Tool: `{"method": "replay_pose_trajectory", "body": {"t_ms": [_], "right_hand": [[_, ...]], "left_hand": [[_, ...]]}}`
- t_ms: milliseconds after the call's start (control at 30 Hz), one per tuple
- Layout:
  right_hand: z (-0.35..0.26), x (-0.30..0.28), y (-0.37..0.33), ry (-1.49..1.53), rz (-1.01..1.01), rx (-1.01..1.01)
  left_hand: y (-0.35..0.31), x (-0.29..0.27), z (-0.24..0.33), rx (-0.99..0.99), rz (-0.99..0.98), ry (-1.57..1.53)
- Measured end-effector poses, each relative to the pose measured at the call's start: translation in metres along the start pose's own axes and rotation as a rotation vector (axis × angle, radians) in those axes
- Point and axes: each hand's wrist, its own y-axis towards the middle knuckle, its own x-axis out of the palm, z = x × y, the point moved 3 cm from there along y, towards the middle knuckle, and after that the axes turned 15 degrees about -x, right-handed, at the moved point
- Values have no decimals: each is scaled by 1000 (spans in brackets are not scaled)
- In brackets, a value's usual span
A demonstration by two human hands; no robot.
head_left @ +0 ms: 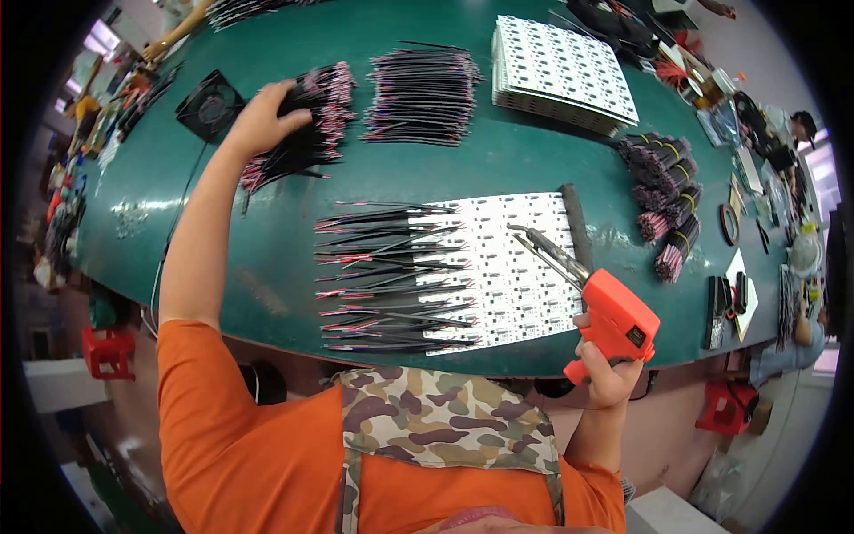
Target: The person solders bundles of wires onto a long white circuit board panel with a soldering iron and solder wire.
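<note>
My right hand [612, 372] is wrapped round the handle of a red soldering gun [621, 311]. Its metal tip reaches left over a white circuit board sheet [520, 280] printed with rows of small black parts. Black-sleeved wires [374, 267] with red and white ends lie across the sheet's left side and stick out past it. My left hand [267, 120] is stretched out to the far left, at a pile of similar wires [325, 116]. Its thumb and fingers are apart, with some fingertips hard to make out against the pile.
Another row of wires [422, 96] lies at the back middle, beside a stack of white sheets [565, 71]. Tied wire bundles [663, 178] lie on the right. A black fan [211, 107] stands left of my left hand. A dark strip [576, 222] borders the sheet's right edge.
</note>
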Motion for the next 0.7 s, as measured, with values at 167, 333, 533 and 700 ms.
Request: {"method": "replay_pose_trajectory", "body": {"t_ms": [167,333,533,700], "right_hand": [[-1,-6,-1,36,34,-12],[6,-11,8,67,18,-17],[8,-9,14,79,112,-1],[13,-10,34,210,120,-4]], "left_hand": [[-13,38,5,4,86,369],[-8,34,0,107,62,271],[-3,5,30,125,120,208],[41,22,117,233,14,-34]]}}
